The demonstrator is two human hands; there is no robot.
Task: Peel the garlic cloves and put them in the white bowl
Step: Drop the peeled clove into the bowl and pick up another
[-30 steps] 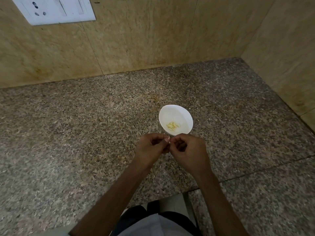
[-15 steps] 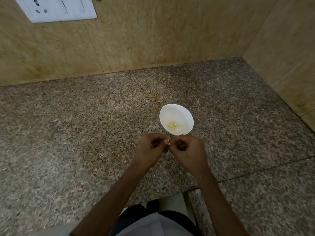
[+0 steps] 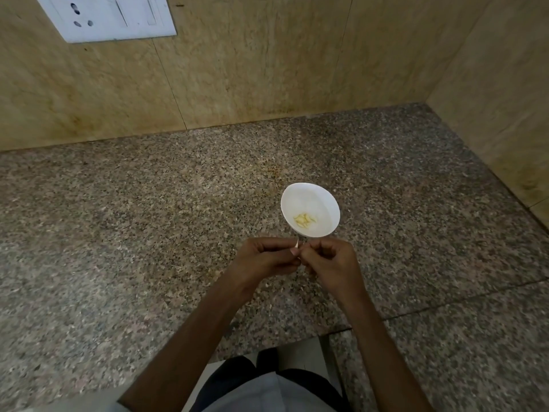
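A small white bowl (image 3: 310, 200) stands on the granite counter and holds several peeled, pale yellow garlic cloves (image 3: 304, 219). Just in front of the bowl my left hand (image 3: 264, 258) and my right hand (image 3: 332, 264) meet, fingers curled, pinching one garlic clove (image 3: 296, 244) between them. Only a thin pale sliver of that clove or its skin sticks up between the fingertips; the rest is hidden by my fingers.
The speckled granite counter (image 3: 148, 218) runs into a corner, with beige tiled walls behind and to the right. A white switch and socket plate (image 3: 110, 17) is on the back wall, upper left. The counter's front edge lies close to my body.
Both hands have stayed together in front of the bowl, working the clove with small finger movements. The bowl has not moved.
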